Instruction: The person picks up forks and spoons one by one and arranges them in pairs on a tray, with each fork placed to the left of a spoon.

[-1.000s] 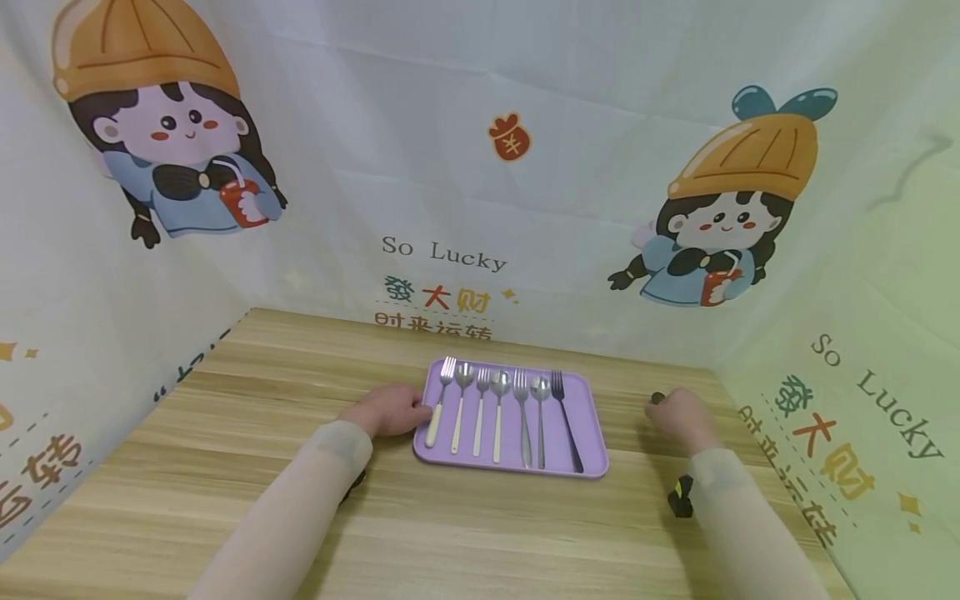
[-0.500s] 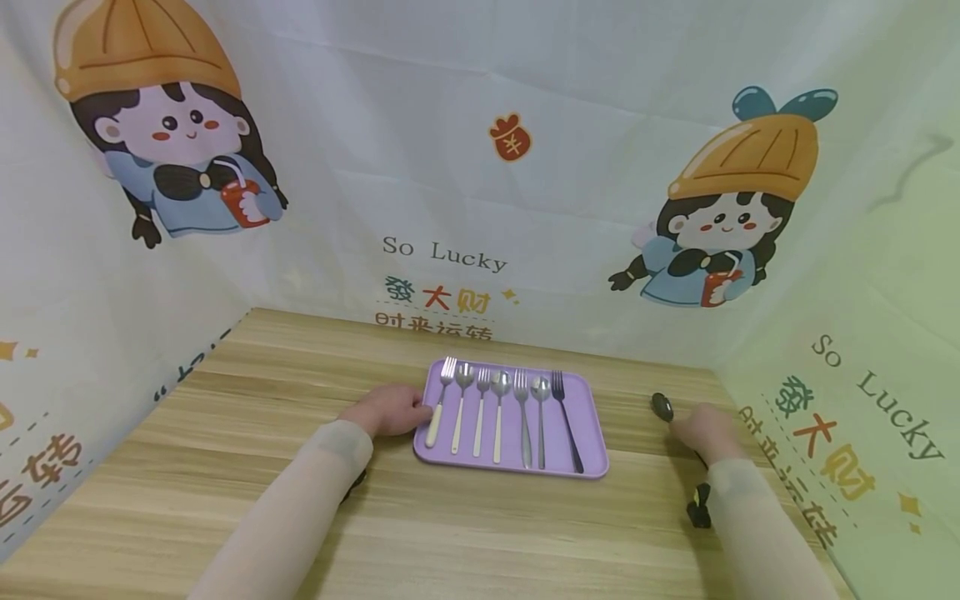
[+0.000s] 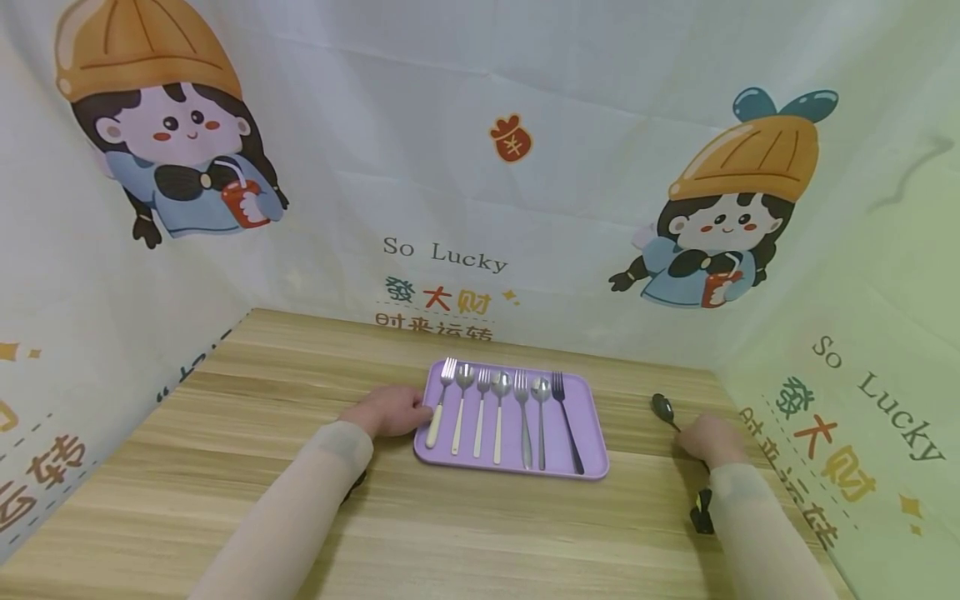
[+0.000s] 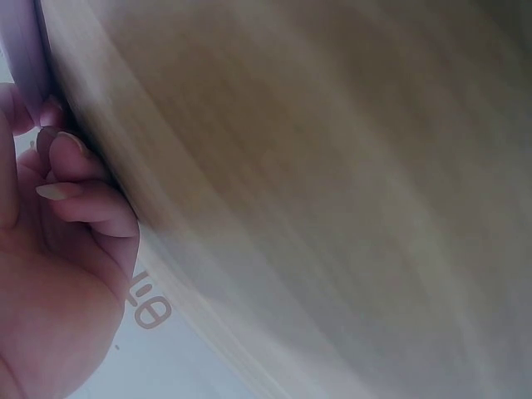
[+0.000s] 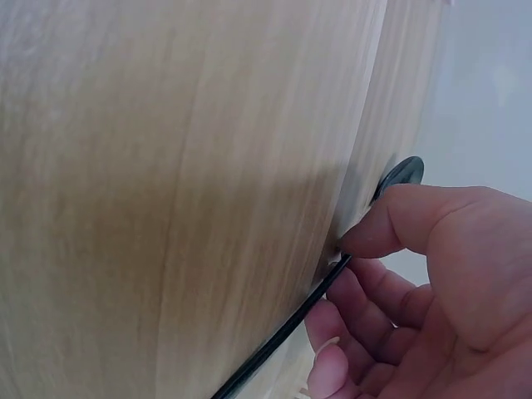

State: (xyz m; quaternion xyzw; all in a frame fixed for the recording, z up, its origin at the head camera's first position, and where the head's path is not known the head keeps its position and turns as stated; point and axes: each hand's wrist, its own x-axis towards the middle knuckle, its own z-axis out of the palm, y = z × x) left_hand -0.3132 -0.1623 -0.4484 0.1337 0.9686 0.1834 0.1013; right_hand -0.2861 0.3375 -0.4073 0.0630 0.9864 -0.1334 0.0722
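Observation:
A purple tray (image 3: 592, 433) lies on the wooden table, with several forks and spoons side by side on it. My left hand (image 3: 388, 410) grips the tray's left edge beside the cream-handled fork (image 3: 440, 402); in the left wrist view, its curled fingers (image 4: 79, 158) meet the tray rim (image 4: 25, 58). To the right of the tray, a black spoon (image 3: 663, 407) lies close on the tabletop, its bowl pointing away from me. My right hand (image 3: 711, 440) pinches its thin handle (image 5: 287, 326) between thumb and fingers, and covers part of it in the head view.
At the right end of the row on the tray is a black fork (image 3: 567, 425), with a grey spoon (image 3: 541, 417) to its left. A printed white cloth (image 3: 570, 217) hangs along the table's back and sides. The wooden tabletop (image 3: 510, 533) extends toward me.
My right hand has moved right and toward me, from the spoon's bowl down to its handle, so the bowl now shows. The left hand and the tray have stayed still.

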